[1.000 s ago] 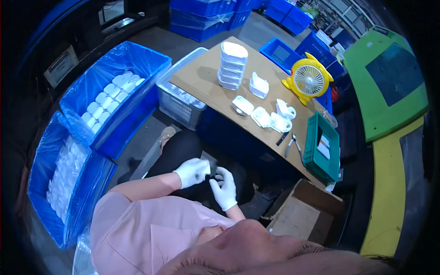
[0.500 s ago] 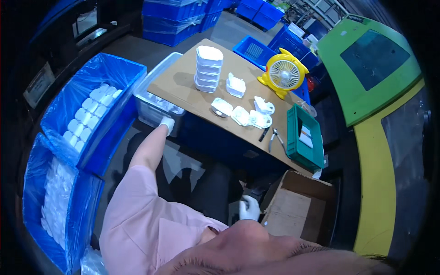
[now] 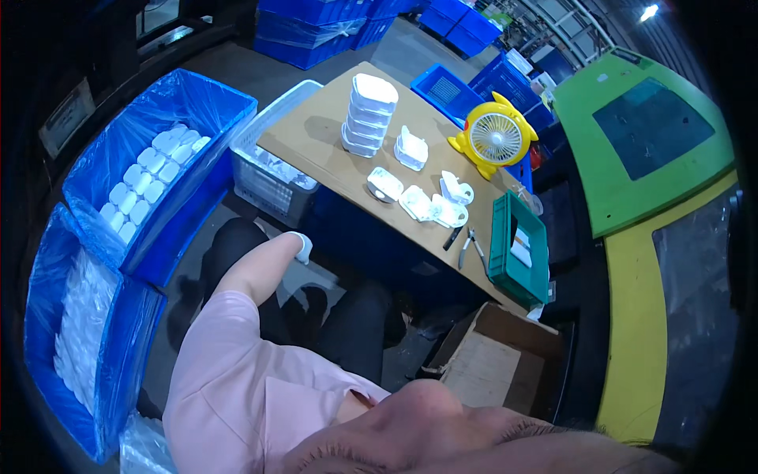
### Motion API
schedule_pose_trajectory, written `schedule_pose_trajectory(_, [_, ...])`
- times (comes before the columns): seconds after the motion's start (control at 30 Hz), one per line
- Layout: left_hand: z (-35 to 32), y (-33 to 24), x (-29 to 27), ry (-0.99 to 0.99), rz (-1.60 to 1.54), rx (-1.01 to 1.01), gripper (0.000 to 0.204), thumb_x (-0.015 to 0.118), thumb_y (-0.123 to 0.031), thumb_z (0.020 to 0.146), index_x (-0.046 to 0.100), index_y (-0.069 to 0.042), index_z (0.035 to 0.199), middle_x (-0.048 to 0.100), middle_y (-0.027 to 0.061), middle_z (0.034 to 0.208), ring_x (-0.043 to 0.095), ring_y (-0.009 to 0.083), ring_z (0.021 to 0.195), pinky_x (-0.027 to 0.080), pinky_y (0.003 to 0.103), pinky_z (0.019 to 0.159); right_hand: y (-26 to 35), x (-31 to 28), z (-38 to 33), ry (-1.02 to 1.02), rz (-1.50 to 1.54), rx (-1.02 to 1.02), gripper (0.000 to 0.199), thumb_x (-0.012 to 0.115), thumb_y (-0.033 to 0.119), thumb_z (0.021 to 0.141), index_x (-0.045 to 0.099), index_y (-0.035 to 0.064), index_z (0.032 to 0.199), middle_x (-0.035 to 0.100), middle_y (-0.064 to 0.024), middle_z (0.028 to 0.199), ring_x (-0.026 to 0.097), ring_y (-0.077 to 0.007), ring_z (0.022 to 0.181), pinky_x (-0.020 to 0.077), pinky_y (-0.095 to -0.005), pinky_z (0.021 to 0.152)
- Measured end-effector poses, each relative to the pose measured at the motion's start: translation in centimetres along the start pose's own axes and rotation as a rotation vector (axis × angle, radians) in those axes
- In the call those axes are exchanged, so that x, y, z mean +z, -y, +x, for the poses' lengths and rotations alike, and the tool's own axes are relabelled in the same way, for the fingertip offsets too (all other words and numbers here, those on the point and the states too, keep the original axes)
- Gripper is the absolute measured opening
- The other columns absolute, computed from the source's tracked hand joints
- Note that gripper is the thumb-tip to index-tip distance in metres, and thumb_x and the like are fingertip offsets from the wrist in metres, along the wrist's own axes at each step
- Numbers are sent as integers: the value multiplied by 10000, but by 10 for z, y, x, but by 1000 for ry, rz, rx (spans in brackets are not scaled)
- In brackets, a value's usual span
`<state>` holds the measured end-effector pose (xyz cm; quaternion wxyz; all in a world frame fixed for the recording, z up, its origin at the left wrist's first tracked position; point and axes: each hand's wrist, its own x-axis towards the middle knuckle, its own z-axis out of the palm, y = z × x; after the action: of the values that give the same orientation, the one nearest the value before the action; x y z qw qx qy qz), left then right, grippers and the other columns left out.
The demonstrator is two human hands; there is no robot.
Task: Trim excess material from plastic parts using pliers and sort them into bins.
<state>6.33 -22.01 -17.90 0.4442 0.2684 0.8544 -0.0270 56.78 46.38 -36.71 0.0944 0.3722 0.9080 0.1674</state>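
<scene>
My left hand (image 3: 302, 248) wears a white glove and hangs low by the near side of the table (image 3: 304, 130), just off a white perforated basket (image 3: 276, 188). Only the glove's back and cuff show, so its fingers are hidden. My right hand is out of sight. A stack of white plastic housings (image 3: 369, 116) rises at the table's far left, with a shorter pile (image 3: 410, 148) beside it. Nearer the front edge lie a single white housing (image 3: 384, 185) and several loose white parts (image 3: 448, 212). Pliers (image 3: 473, 249) and a small black tool (image 3: 452, 238) rest beside these.
A yellow fan (image 3: 493, 136) and a green crate (image 3: 519, 249) occupy the table's right side. Below is an open cardboard box (image 3: 493, 363). Two lined blue bins (image 3: 201, 107) (image 3: 47, 316) with white parts stand at left. A green and yellow machine (image 3: 639, 150) bounds the right.
My left hand has drawn back from the basket, toward my knees. My right hand, earlier beside the cardboard box, has left the view. The whole view has shifted slightly.
</scene>
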Motion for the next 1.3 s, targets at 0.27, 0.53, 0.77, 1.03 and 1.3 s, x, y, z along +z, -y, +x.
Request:
schedule_pose_trajectory(0.27, [-41, -24, 4, -147, -59, -4, 581, 640, -351, 842, 509, -91, 1344, 549, 140, 1325, 519, 314, 1221, 426, 395, 1000, 34, -43, -2, 304, 561, 40, 266, 562, 279, 829, 640, 95, 1004, 613, -99, 1000, 578, -236, 963, 464, -349, 837])
schedule_pose_trajectory(0.53, [-84, -64, 3, -221, -109, 65, 562, 616, -344, 855, 507, -96, 1347, 555, 146, 1315, 524, 317, 1212, 421, 408, 1006, 196, -86, -93, -212, 711, -428, 416, 579, 292, 903, 571, 44, 1237, 590, -104, 1219, 557, -261, 1105, 419, -354, 953])
schedule_pose_trajectory(0.77, [-121, -89, 41, -425, -391, 334, 634, 629, -361, 841, 457, -72, 1378, 586, 159, 1267, 553, 321, 1174, 439, 398, 991, 194, -480, -76, -470, 1235, -194, 186, 656, 74, 833, 677, 12, 1007, 655, -138, 1041, 601, -233, 951, 452, -366, 847])
schedule_pose_trajectory(1.03, [-149, -121, 8, -49, -1708, 1079, 1082, 778, -562, 685, 171, -199, 1502, 450, 52, 1343, 496, 148, 1169, 454, 369, 913, 359, -545, -122, -611, 1250, -970, 209, 776, 74, 692, 629, 72, 840, 613, -151, 1058, 608, -319, 976, 495, -370, 829])
schedule_pose_trajectory(1.3, [-139, -105, 11, -59, -2014, 1127, 886, 781, -590, 668, 437, -124, 1338, 574, 27, 1201, 584, 156, 1079, 497, 301, 851, 396, -543, -131, -284, 1234, -1229, 194, 767, 95, 717, 628, 74, 850, 610, -141, 1062, 609, -327, 984, 509, -360, 811])
